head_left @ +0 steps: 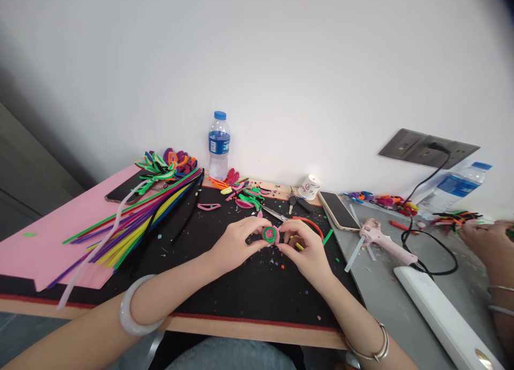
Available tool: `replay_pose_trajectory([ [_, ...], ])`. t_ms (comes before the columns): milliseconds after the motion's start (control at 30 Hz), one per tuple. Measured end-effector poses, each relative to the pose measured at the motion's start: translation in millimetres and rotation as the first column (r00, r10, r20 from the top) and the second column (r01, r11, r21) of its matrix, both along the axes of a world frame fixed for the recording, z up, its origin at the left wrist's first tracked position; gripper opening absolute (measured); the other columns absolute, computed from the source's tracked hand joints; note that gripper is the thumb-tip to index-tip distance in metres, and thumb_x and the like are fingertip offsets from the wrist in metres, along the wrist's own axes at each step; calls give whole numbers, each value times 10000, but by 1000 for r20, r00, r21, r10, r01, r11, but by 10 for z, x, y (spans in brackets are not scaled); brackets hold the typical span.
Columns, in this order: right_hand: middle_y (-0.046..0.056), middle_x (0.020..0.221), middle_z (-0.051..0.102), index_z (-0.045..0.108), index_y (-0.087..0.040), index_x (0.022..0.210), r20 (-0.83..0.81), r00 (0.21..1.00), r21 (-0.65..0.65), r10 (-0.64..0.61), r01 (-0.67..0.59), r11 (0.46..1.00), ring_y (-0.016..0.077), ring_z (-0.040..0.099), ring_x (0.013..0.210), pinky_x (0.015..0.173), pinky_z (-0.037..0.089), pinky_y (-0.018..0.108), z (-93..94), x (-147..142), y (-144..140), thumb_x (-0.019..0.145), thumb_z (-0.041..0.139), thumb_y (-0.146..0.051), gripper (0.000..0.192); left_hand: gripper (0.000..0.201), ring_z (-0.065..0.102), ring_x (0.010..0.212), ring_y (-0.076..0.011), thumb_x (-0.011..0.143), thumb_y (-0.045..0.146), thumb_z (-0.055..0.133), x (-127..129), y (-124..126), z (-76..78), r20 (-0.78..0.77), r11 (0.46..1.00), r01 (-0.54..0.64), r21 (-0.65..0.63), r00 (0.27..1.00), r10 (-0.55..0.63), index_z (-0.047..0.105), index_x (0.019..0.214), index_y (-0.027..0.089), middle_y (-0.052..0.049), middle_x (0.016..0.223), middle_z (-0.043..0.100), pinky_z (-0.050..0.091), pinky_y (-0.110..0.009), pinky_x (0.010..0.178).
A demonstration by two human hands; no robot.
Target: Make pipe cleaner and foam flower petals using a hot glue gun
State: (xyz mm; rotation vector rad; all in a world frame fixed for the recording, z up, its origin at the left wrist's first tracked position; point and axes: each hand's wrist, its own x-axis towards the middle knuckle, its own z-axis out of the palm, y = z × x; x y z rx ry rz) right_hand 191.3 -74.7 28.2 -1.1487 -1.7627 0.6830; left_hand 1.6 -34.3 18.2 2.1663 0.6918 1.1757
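Observation:
Between the fingertips of both hands is a small coil of pipe cleaner (270, 234), green and pink in rings. My left hand (243, 242) pinches its left side, thumb below and index finger above. From the right, my right hand (302, 247) grips the pink edge of the same coil. Just behind the hands lie scissors (275, 213) with orange-red handles, partly hidden by my right hand. Bent green pipe cleaner loops (252, 197) and a pink loop (209, 206) rest on the black mat (249, 295).
Long pipe cleaners (132, 225) lie across pink sheets (24, 247) at left. A water bottle (219, 145) and paper cup (309, 187) stand by the wall. On the right are a phone (339, 211), a corded pink glue gun (385, 242), a white case (445, 316) and another person's hand (485, 241).

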Motion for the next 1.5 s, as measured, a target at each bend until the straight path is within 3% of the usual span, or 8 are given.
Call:
replay_pose_trajectory([
  [133,29,908,545,573,-220,910,3,1000,-3,-3,3,1000,114,504,636,505,433,231,1,-1,1,755,650,-207,173,139,604,865,-142,779,136,619,-5,-1,34,-19,998,27,51,999,-26,605,912,177,-34,933,662,482,-275,833],
  [600,25,908,567,552,-226,949,-23,999,-42,-27,26,999,121,522,647,512,442,235,-3,-11,-6,745,650,-194,229,118,585,892,-148,815,168,578,-14,-2,36,-53,996,43,80,998,-39,598,932,178,-45,943,652,443,-308,900],
  [1500,28,849,579,601,-218,906,-39,999,-24,-14,13,1000,118,526,601,500,447,240,5,7,-11,734,667,-229,184,106,603,897,-149,822,155,565,-4,-13,36,-53,993,61,105,997,-56,629,904,174,-61,949,640,472,-282,852],
])
